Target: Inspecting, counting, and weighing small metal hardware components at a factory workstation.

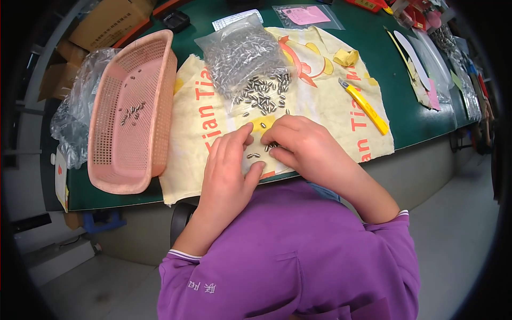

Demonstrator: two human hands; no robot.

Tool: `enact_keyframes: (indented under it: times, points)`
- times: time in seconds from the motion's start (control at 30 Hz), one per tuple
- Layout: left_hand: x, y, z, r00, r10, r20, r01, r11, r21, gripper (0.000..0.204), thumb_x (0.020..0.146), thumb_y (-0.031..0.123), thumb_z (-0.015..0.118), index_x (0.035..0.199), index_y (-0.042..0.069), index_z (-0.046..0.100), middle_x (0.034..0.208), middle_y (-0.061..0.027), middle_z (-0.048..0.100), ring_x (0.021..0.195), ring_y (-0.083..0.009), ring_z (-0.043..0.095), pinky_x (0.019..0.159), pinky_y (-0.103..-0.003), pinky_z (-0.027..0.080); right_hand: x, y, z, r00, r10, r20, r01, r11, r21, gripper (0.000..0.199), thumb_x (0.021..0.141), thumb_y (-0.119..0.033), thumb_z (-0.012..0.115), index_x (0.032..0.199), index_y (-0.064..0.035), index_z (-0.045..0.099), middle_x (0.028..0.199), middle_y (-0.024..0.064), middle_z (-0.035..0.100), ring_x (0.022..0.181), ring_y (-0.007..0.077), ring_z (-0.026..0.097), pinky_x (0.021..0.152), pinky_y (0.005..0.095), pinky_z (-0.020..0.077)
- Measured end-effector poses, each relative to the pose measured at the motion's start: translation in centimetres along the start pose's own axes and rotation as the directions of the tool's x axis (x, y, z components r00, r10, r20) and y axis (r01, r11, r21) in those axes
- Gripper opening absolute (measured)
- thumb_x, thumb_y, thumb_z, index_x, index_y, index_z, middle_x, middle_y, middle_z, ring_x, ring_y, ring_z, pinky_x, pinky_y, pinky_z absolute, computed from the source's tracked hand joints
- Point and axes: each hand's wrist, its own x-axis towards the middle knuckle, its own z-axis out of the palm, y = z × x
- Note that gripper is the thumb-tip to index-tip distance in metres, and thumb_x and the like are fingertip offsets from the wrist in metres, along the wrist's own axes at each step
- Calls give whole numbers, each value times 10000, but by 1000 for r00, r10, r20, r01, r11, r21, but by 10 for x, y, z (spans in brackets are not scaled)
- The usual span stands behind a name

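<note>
Small shiny metal pins (262, 96) lie spilled on a cream printed cloth (325, 101), in front of a clear plastic bag (240, 53) full of the same pins. My left hand (226, 170) lies flat on the cloth, fingers stretched toward a few loose pins (253, 156). My right hand (304, 144) curls beside it, fingertips pressing on pins near the cloth's front edge. Whether it pinches any pin is hidden by the fingers. A pink plastic basket (106, 160) to the left holds several pins (132, 112).
A yellow utility knife (365, 106) lies on the cloth's right side, with yellow tape scraps (345, 56) above it. Crumpled clear plastic (74, 112) sits left of the basket. Cardboard boxes (101, 24), small bags and white strips crowd the green table (405, 122) at its far and right edges.
</note>
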Motion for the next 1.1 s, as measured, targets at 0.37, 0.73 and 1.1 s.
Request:
enact_keyframes:
  times: [0.37,0.73,1.1]
  points:
    - [11,-2,9,997,65,39,-63,997,-51,683,787,-53,721,1423,19,481,1059,-96,646,1008,-248,593,911,-367,491,-7,-1,-3,995,99,-30,-101,992,-77,202,793,-51,735,990,-72,693,921,89,630,894,297,637,769,398,523]
    - [9,-5,10,998,52,-18,-53,998,-45,611,780,-64,717,1354,-4,518,962,-80,637,910,-263,597,793,-385,498,-4,0,2,999,36,2,-36,997,-66,169,777,-66,751,937,-55,697,894,88,637,874,291,636,762,399,524]
    - [-3,-5,-5,1000,20,-17,-20,999,-27,663,781,-64,714,1401,15,493,986,-76,646,927,-244,601,820,-365,491,-9,-6,0,999,30,-28,-30,1000,8,221,788,-57,724,1002,-35,671,922,108,609,885,318,613,764,412,513]
